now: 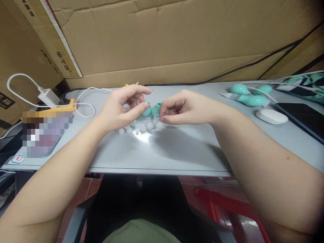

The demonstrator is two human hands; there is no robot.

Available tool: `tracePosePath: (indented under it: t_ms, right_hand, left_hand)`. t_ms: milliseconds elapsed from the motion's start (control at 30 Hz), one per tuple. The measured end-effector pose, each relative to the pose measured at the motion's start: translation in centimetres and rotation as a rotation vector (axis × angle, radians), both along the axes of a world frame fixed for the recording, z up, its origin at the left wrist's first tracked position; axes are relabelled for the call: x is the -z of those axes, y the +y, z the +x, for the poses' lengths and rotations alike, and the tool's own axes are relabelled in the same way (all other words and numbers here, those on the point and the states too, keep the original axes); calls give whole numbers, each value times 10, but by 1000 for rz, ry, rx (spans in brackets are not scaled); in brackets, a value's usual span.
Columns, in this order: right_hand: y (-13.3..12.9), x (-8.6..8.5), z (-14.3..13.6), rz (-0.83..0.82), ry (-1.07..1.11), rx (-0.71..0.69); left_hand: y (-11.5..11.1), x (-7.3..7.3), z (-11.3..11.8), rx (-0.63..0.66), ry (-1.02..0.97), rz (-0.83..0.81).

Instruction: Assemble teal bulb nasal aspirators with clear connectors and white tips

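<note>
Head view, left fingers: the fingers of the left hand (pixel 124 106) are held apart and curved, with the thumb beside the left teal vessel (pixel 146 111); whether it is touched cannot be told.
Right fingers: those of the right hand (pixel 186 108) are curled toward the thumb, beside the right teal vessel (pixel 156 109); whether anything is pinched is hidden.
Teal vessels: both are stood side by side on the grey counter (pixel 157 157), between the hands, necks up.
Clear pieces: small clear pieces (pixel 149 124) are clustered just in front of the vessels.
White discs: white discs (pixel 122 131) are scattered among and beside them.
Right side: teal bulbs (pixel 253 100), a white oval case (pixel 271 116) and a dark phone (pixel 302 118) are laid out.
Left side: a white charger (pixel 49 98) and a blurred-out screen (pixel 48 133) are seen.
Behind: cardboard (pixel 177 40) is stood upright.
</note>
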State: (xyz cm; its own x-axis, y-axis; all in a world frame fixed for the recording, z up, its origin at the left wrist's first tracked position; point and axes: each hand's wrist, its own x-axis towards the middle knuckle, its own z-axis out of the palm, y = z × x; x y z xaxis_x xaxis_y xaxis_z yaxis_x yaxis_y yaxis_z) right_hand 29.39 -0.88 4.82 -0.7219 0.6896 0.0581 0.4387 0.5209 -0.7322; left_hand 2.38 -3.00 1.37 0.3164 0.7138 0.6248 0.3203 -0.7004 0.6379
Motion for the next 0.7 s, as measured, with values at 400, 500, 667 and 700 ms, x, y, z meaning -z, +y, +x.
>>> tracePosePath:
  t_ms: [400,500,667,700]
  right_hand:
    - [-4,22,-29,-27,404,141]
    - [-3,23,-29,-30,457,95]
    - [-2,5,-7,41,333,117]
    - [0,1,0,29,222,91]
  left_hand:
    - [-13,-9,12,213,-81,-499]
    - [-11,-7,12,234,-85,-524]
    - [-4,-9,5,85,-153,-536]
    - [-2,-9,3,61,-154,-532]
